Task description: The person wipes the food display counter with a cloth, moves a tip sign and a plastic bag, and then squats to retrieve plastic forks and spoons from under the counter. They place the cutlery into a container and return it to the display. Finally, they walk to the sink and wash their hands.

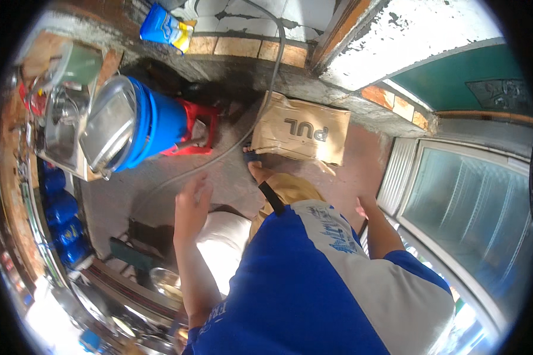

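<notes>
My left hand (193,206) hangs in the air with its fingers apart and nothing in it. Below that hand lies a bright white rounded thing (222,244), perhaps a sack, partly hidden by my forearm and shirt. My right hand (363,207) is down at my side near a glass-door cabinet (462,191); it is blurred and partly hidden by its own wrist. Before my feet, a flattened brown cardboard piece (300,128) bearing print lies on the concrete floor (231,191). A grey hose (235,146) curves over the floor beside it.
At the left, a blue bucket (164,120) stands on a red plastic stool (200,126), with a metal tray (111,128) and basin on top. Beyond it is a metal sink (60,124). Blue containers (62,208) line the counter's underside. A blue-and-yellow packet (166,29) sits on the ledge.
</notes>
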{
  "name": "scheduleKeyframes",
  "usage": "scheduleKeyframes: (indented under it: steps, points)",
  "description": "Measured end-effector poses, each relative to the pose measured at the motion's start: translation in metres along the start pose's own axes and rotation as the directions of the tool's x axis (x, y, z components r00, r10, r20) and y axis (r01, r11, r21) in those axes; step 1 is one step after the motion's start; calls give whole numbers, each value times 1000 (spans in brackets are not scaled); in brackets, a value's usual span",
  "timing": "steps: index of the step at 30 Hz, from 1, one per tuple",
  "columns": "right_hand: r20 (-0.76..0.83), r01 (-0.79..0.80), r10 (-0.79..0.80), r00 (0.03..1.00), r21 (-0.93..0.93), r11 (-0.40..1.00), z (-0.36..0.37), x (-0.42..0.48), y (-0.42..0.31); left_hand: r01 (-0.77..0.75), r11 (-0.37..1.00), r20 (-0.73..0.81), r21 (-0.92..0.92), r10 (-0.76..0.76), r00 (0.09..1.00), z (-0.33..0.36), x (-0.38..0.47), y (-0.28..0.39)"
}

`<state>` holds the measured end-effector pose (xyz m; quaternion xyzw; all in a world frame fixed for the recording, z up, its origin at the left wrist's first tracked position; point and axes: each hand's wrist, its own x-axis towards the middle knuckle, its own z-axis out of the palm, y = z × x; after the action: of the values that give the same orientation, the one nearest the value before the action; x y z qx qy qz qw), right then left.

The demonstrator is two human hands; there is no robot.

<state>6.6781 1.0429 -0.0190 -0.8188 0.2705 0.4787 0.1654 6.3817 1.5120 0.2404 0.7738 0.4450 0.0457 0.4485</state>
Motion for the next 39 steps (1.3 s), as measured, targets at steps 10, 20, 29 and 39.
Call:
scheduleKeyframes:
  steps: [10,20,29,39]
  points:
    - [287,871,-856,430,116,477,-67,-16,-184,472,880,202,52,-472,858,305,-151,-149]
    - [345,681,-639,687,-613,401,-59,194,-226,646,390,130,-656,-785,606,510,-103,-114]
    - [634,685,-670,386,-684,-253,71,430,-346,443,82,160,-893,-862,482,765,119,-280]
    - [446,700,-810,382,-712,-62,57,494,-330,168,-121,199,-978,-776,599,831,173,-302]
